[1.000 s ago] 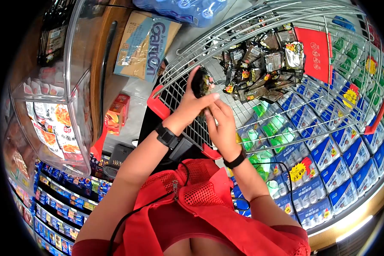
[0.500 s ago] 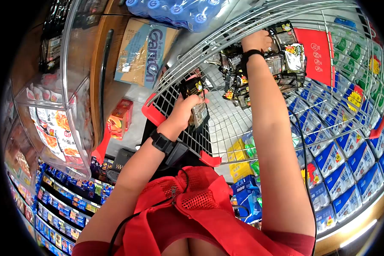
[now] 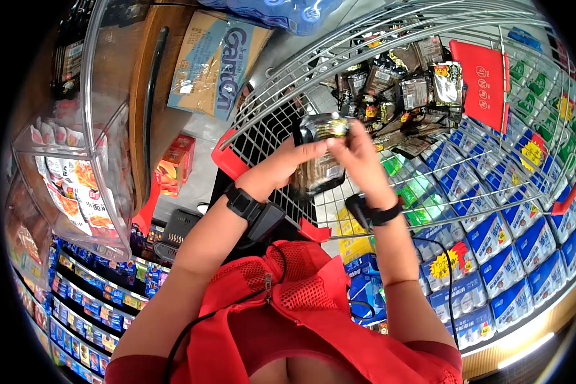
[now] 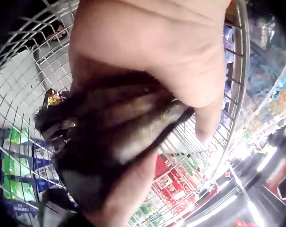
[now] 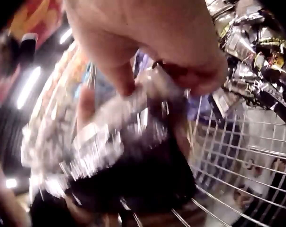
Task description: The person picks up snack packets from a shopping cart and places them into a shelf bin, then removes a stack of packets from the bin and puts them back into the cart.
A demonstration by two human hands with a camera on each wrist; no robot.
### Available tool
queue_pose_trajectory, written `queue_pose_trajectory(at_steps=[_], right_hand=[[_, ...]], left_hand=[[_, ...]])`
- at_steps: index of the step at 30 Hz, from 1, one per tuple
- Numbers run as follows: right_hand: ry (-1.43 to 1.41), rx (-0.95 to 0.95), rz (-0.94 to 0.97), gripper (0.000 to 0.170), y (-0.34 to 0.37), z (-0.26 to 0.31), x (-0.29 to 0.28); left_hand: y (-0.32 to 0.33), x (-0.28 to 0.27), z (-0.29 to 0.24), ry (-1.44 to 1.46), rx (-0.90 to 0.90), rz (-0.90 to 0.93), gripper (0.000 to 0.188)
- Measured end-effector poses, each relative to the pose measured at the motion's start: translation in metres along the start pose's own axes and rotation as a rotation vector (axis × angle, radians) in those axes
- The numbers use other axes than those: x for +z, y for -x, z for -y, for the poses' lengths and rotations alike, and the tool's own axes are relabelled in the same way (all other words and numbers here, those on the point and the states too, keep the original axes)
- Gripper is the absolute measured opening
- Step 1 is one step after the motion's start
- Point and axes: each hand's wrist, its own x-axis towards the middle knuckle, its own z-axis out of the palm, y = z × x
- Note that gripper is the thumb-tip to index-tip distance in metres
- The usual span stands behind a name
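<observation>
Over the near end of the wire shopping cart [image 3: 275, 144], my left hand [image 3: 280, 168] grips a small stack of black snack packets [image 3: 319, 176], its thumb across their front. My right hand [image 3: 363, 157] pinches the upper corner of these packets beside the left thumb. In the left wrist view the packets [image 4: 133, 137] are blurred, fingers wrapped around them. The right wrist view shows the shiny packet edges [image 5: 119, 137] just under the right fingertips. A loose pile of similar black packets [image 3: 413, 93] lies at the cart's far end.
A clear plastic bin [image 3: 112, 185] of white snack bags stands at left, beside a wooden counter edge. Behind it are a carton [image 3: 214, 64] and bottled water [image 3: 294, 14]. Blue packs [image 3: 499, 240] are stacked to the right, beyond the cart. A red sign [image 3: 480, 83] hangs on the cart.
My right hand reached out to the pile in the cart, then came back to the packets in my left hand. The left hand kept its hold and shifted slightly right.
</observation>
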Motion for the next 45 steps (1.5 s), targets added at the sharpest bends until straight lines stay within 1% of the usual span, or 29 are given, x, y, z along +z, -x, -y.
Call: queue_pose_trajectory(at_steps=[2, 4, 5, 6, 8, 10, 11, 12, 14, 15, 16, 18, 19, 20, 23, 24, 26, 28, 30, 31, 33, 34, 36, 37, 39, 42, 43, 44, 45], right_hand=[[0.622, -0.25, -0.185, 0.057, -0.004, -0.009, 0.012], [0.568, -0.326, -0.127, 0.073, -0.019, -0.004, 0.011], [0.427, -0.262, -0.063, 0.081, -0.026, -0.001, 0.011], [0.26, -0.233, 0.046, 0.081, -0.039, -0.002, 0.014], [-0.078, 0.022, 0.246, 0.071, -0.047, 0.003, 0.005], [-0.198, -0.131, 0.125, 0.044, -0.088, -0.021, -0.011], [-0.127, -0.173, -0.062, 0.047, -0.106, -0.019, -0.014], [-0.056, -0.214, -0.245, 0.05, -0.124, -0.017, -0.016], [1.138, -0.564, -0.287, 0.061, -0.159, -0.025, -0.031], [1.398, -0.654, -0.283, 0.07, -0.177, -0.049, -0.036], [1.541, -0.611, -0.322, 0.07, -0.188, -0.058, -0.028], [1.643, -0.413, -0.271, 0.07, -0.195, -0.054, -0.02], [1.667, -0.374, -0.205, 0.063, -0.195, -0.043, -0.019], [1.646, -0.362, -0.176, 0.047, -0.196, -0.031, -0.017], [1.35, -0.553, -0.24, 0.032, -0.189, -0.021, -0.031], [1.093, -0.502, -0.219, 0.028, -0.188, -0.017, -0.038], [0.935, -0.652, -0.395, 0.024, -0.147, 0.011, -0.037], [0.718, -0.491, -0.629, 0.024, -0.098, 0.031, -0.033], [-0.011, -0.381, -0.749, 0.031, -0.059, 0.032, -0.034], [-0.266, -0.207, -0.737, 0.035, -0.036, 0.049, -0.019], [-0.717, 0.127, -0.586, 0.039, -0.002, 0.055, 0.008], [-0.912, 0.285, -0.448, 0.039, 0.011, 0.039, 0.017], [-0.93, 0.365, -0.461, 0.036, 0.037, 0.011, 0.057], [-0.859, 0.312, -0.485, 0.035, 0.045, 0.009, 0.074], [-0.817, 0.211, -0.467, 0.035, 0.056, 0.009, 0.097], [-0.901, 0.176, -0.436, 0.033, 0.058, 0.049, 0.125], [-0.901, 0.165, -0.425, 0.033, 0.059, 0.057, 0.131], [-0.817, 0.054, -0.392, 0.032, 0.06, 0.066, 0.137], [-0.731, -0.057, -0.352, 0.032, 0.059, 0.075, 0.143]], left_hand=[[0.004, -0.004, -0.001, 0.131, 0.012, 0.025, 0.056], [0.007, 0.003, -0.006, 0.09, 0.079, -0.038, 0.054], [0.007, -0.004, -0.006, 0.085, 0.064, -0.056, 0.055], [0.007, -0.008, -0.007, 0.081, 0.046, -0.073, 0.056], [0.003, -0.011, -0.002, 0.115, 0.074, -0.147, 0.054], [0.004, 0.004, -0.014, 0.117, 0.087, -0.152, 0.061], [0.005, 0.014, -0.02, 0.161, 0.185, -0.075, 0.074], [0.003, 0.009, -0.016, 0.131, 0.177, -0.057, 0.082], [0.0, 0.004, -0.013, 0.114, 0.22, -0.046, 0.082], [0.0, 0.002, -0.012, 0.139, 0.211, -0.053, 0.081], [0.0, 0.002, -0.012, 0.151, 0.218, -0.066, 0.08], [0.002, 0.008, -0.013, 0.208, 0.239, -0.119, 0.07], [0.002, 0.005, -0.012, 0.21, 0.243, -0.122, 0.07], [0.001, 0.0, -0.008, 0.201, 0.229, -0.134, 0.063], [-0.002, -0.01, 0.0, 0.2, 0.225, -0.187, 0.05], [-0.003, -0.01, 0.0, 0.206, 0.232, -0.228, 0.045], [-0.005, -0.008, -0.003, 0.232, 0.269, -0.254, 0.047], [-0.004, -0.007, -0.003, 0.181, 0.307, -0.324, 0.047], [-0.004, -0.009, -0.003, 0.141, 0.313, -0.347, 0.047], [-0.002, -0.006, -0.005, 0.112, 0.321, -0.329, 0.046], [0.002, -0.002, -0.004, 0.088, 0.342, -0.243, 0.045], [0.013, 0.0, -0.014, -0.231, 0.353, -0.175, 0.056], [0.018, 0.016, -0.01, -0.484, 0.716, -0.19, 0.073], [0.03, 0.021, -0.014, -0.47, 0.644, -0.153, 0.086], [0.04, 0.021, -0.019, -0.888, 0.915, -0.22, 0.086], [0.064, 0.036, -0.032, -0.873, 1.006, -0.268, 0.085], [0.071, 0.038, -0.04, -0.873, 1.047, -0.229, 0.084], [0.078, 0.04, -0.049, -0.874, 1.093, -0.19, 0.082], [0.079, 0.05, -0.053, -0.632, 1.078, -0.156, 0.081]])
